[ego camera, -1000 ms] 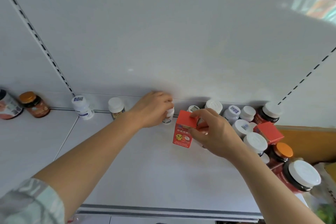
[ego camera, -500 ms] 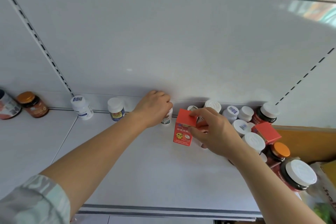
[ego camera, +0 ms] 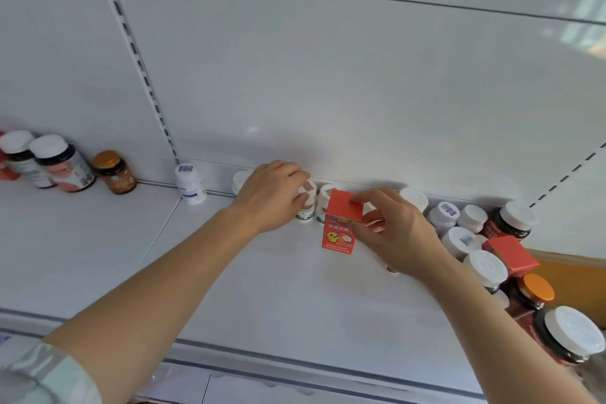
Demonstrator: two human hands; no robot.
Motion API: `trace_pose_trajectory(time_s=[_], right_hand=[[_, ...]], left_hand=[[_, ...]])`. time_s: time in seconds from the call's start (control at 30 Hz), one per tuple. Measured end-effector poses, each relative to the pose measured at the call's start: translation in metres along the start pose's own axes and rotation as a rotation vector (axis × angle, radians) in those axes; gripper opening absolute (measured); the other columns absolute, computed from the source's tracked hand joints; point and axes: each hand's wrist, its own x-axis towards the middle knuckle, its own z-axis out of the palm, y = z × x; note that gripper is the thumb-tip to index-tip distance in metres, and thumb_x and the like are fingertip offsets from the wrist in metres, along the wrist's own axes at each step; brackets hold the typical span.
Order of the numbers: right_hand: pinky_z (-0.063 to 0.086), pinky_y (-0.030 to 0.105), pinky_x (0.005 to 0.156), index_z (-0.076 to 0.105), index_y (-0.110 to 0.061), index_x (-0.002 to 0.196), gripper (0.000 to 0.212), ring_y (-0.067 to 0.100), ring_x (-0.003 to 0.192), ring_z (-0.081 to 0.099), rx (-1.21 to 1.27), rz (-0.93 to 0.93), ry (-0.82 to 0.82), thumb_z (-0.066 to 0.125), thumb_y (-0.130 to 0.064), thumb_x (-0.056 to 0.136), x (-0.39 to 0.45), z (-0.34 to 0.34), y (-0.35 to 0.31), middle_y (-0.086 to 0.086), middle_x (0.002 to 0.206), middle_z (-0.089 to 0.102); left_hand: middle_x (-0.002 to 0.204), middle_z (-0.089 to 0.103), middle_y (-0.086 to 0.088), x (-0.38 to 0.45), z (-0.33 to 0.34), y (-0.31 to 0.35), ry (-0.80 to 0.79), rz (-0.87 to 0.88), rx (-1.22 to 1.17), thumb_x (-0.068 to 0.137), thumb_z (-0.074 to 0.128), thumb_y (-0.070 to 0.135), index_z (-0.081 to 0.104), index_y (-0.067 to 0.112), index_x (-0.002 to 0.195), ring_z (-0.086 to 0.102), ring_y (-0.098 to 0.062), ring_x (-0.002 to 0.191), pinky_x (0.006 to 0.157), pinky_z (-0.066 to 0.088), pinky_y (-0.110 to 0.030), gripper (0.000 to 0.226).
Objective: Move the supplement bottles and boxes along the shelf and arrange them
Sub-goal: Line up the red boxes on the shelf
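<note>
— while you scanned from the left, what stood on the white shelf [ego camera: 98,256]?

— two dark bottles with white caps [ego camera: 49,162] and an amber bottle with an orange lid [ego camera: 114,172] sat upright against the back wall, then a small white bottle [ego camera: 190,184] alone near the slotted upright. a wide bare stretch of shelf lay in front of them, out to the front edge.

— and the left hand?

— the left hand [ego camera: 270,195] reached to the back wall, fingers curled over a small white bottle with a pale label [ego camera: 306,207], which stood upright. another white cap [ego camera: 239,179] peeked out just behind the wrist.

— where was the red box?

— the red box [ego camera: 341,226] stood upright just right of that bottle, long axis vertical, its printed face with the yellow cartoon turned toward the front edge. the right hand [ego camera: 396,233] pinched it, thumb on the front face and a fingertip on the top.

— room to the right?

— crowded. white-capped bottles [ego camera: 465,239] packed the back corner, with a second red box [ego camera: 511,254] tilted among them, an orange-lidded jar [ego camera: 537,287] and a large dark jar with a white lid [ego camera: 574,331] nearest the front.
</note>
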Motion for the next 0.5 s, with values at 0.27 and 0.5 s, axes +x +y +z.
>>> trace_pose_trajectory(time_s=[0.27, 0.5], right_hand=[[0.058, 0.031, 0.073, 0.061, -0.027, 0.118, 0.036, 0.008, 0.085, 0.067, -0.025, -0.174, -0.046, 0.073, -0.026, 0.084, 0.021, 0.052, -0.083, -0.013, 0.116, 0.058], [0.057, 0.032, 0.074, 0.060, -0.030, 0.119, 0.037, 0.006, 0.085, 0.066, 0.021, -0.232, -0.093, 0.072, -0.025, 0.084, 0.027, 0.136, -0.184, -0.013, 0.113, 0.056]], left_hand=[[0.123, 0.062, -0.005, -0.086, -0.049, -0.055, 0.090, -0.184, 0.051, 0.091, 0.059, 0.040, 0.062, 0.011, 0.122, 0.055, -0.026, 0.116, 0.097, 0.047, -0.043, 0.042], [0.135, 0.055, -0.010, -0.202, -0.098, -0.122, 0.072, -0.361, 0.092, 0.093, 0.045, 0.049, 0.057, 0.011, 0.129, 0.047, -0.032, 0.129, 0.104, 0.042, -0.045, 0.054]])
